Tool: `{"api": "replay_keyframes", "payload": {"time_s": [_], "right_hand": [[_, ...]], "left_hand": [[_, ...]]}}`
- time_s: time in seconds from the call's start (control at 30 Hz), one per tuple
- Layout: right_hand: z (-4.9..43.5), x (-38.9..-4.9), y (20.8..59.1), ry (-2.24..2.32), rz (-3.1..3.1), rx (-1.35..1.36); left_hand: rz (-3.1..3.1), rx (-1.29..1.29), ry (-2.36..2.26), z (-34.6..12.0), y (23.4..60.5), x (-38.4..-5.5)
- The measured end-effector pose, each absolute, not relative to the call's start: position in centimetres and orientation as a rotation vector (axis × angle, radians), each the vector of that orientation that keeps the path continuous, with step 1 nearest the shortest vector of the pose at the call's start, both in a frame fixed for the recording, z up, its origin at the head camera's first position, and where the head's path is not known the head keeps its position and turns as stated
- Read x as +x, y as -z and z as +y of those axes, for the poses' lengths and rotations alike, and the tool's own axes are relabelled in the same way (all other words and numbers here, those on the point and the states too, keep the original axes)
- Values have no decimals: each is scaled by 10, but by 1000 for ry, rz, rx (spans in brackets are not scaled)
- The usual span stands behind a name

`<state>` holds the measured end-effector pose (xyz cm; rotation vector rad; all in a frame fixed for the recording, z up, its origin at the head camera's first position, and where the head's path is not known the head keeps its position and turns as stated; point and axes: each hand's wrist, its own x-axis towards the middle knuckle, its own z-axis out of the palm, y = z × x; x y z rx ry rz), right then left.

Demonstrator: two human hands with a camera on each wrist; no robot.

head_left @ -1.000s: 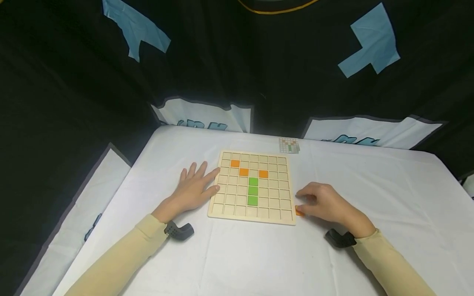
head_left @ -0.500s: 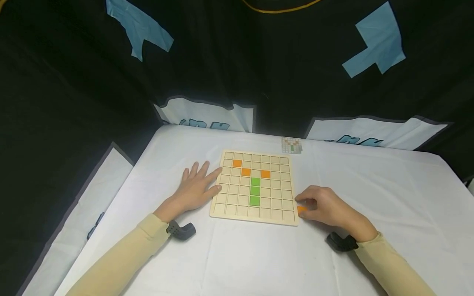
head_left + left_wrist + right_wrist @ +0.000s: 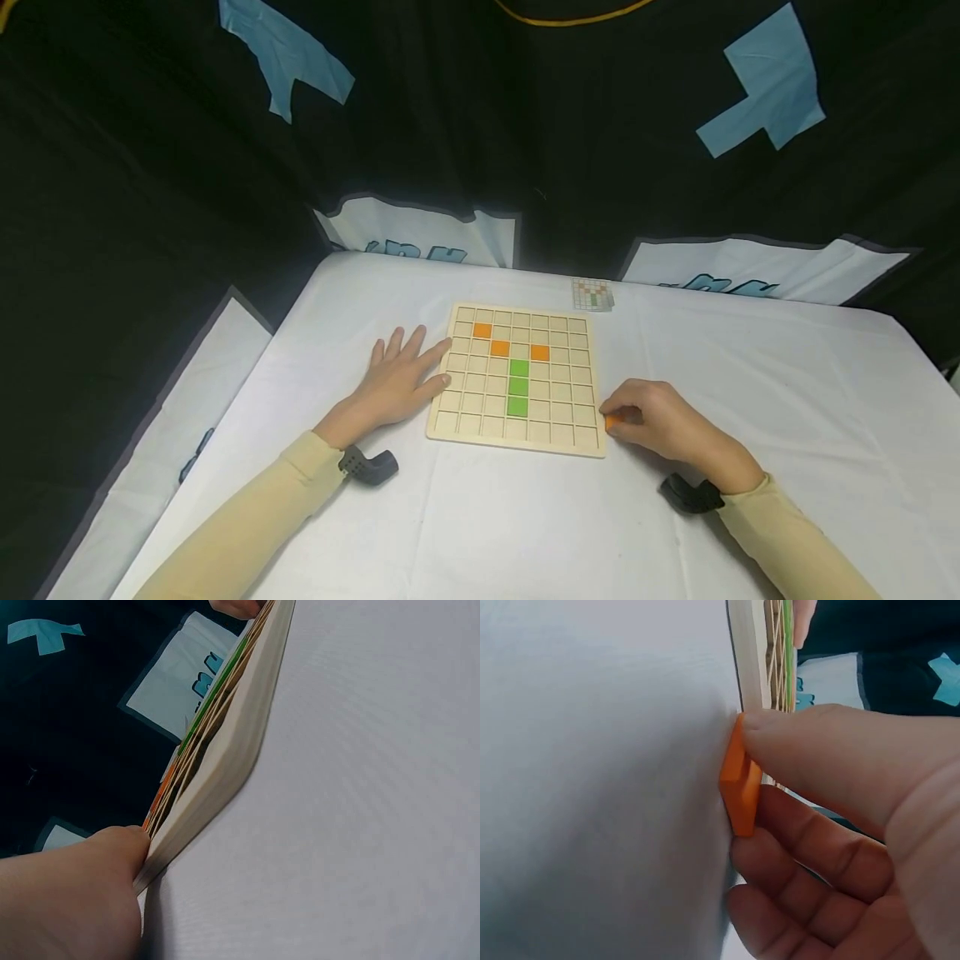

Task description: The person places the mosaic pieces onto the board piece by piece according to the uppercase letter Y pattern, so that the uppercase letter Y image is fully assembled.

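A square wooden grid board [image 3: 467,427] lies flat on the table, with several orange and green tiles set in its cells. My left hand [image 3: 390,385] rests on the cloth with spread fingers, its thumb and index fingertip touching the board's left edge. Beside the board's lower right corner, my right hand [image 3: 660,423] pinches a loose orange square tile [image 3: 740,780] between thumb and fingers. In the right wrist view the tile is slightly tilted, close to the cloth and the board's side. The head view shows only a sliver of it; the fingers cover the rest.
A small pattern card [image 3: 592,295] printed with a grid and coloured squares lies behind the board's far right corner. White cloth [image 3: 525,533] covers the table. A black curtain [image 3: 450,117] hangs behind its far edge.
The right thumb and fingers have drawn together around the orange tile, which shows less now. The left hand stays at the board's edge. The head view has shifted slightly.
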<state>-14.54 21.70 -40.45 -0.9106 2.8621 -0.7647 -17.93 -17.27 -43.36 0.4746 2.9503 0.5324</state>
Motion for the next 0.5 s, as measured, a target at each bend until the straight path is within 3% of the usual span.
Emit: {"api": "replay_keyframes", "payload": {"time_s": [0.5], "right_hand": [[219,-145,402,685,2850,-971]], "left_hand": [[2938,463,-529,-173,434,-181]]}}
